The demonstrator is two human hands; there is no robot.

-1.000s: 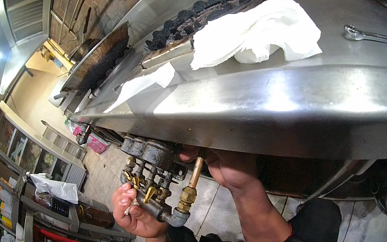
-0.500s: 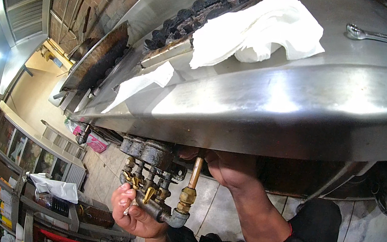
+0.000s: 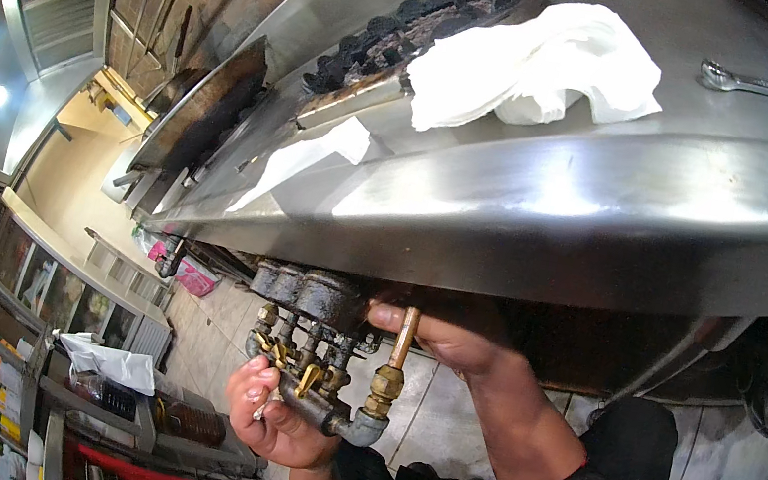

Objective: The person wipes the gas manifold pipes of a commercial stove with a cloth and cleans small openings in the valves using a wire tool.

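Observation:
A gas valve manifold [image 3: 310,359] with brass fittings and dark round knobs hangs under the front lip of a stainless steel cooking range [image 3: 552,196]. My left hand [image 3: 270,418] grips the lower pipe of the manifold from below. My right hand [image 3: 450,331] reaches under the range edge, its fingers around the upright copper tube [image 3: 402,338] and touching the nearest dark knob. A brass nut and grey elbow fitting [image 3: 372,409] join the tube to the pipe.
A crumpled white cloth [image 3: 532,67] lies on the range top beside black burner grates [image 3: 419,19]. A metal wrench [image 3: 760,87] rests at the far right of the top. A second white cloth [image 3: 307,153] lies further left. Shelving with bottles [image 3: 109,388] stands lower left on the tiled floor.
None of note: both hands stay on the manifold and tube, with only a slight shift of the view.

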